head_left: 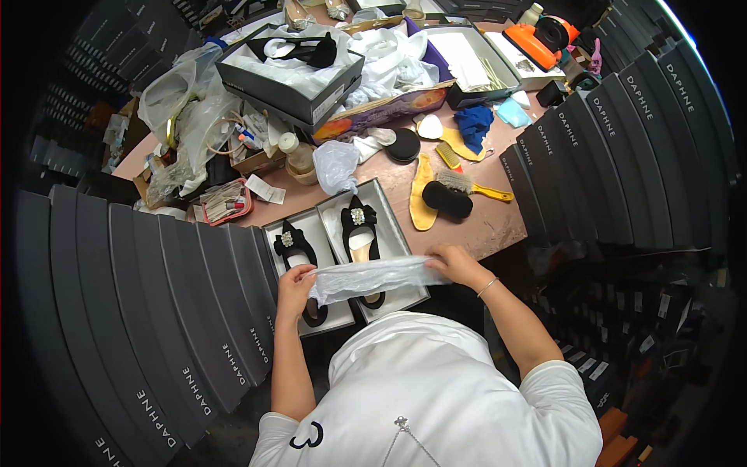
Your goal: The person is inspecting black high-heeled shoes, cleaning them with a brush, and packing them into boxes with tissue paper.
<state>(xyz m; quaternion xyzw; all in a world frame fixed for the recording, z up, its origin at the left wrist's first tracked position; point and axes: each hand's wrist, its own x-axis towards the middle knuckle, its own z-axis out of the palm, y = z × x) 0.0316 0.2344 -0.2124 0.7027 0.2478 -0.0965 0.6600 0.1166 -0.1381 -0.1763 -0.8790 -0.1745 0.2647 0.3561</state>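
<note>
A crinkled sheet of white tissue paper (366,278) is stretched between my two hands. My left hand (294,292) pinches its left end, and my right hand (457,266) grips the other end. Under the sheet lies an open shoe box (402,247) with white inner walls. In its left part rests a black pointed shoe (294,243) with a bow and a sparkling ornament. Its mate, another black shoe (359,226), lies in the right part, pale insole showing. The paper covers the middle of both shoes.
Tall stacks of dark boxes rise at left (167,311) and right (622,156). On the pink table (498,226) lie a yellow-handled brush (471,185), a black oval brush (447,201) and yellow insoles (422,194). Behind stand an open grey box (311,105) and an orange tape dispenser (537,47).
</note>
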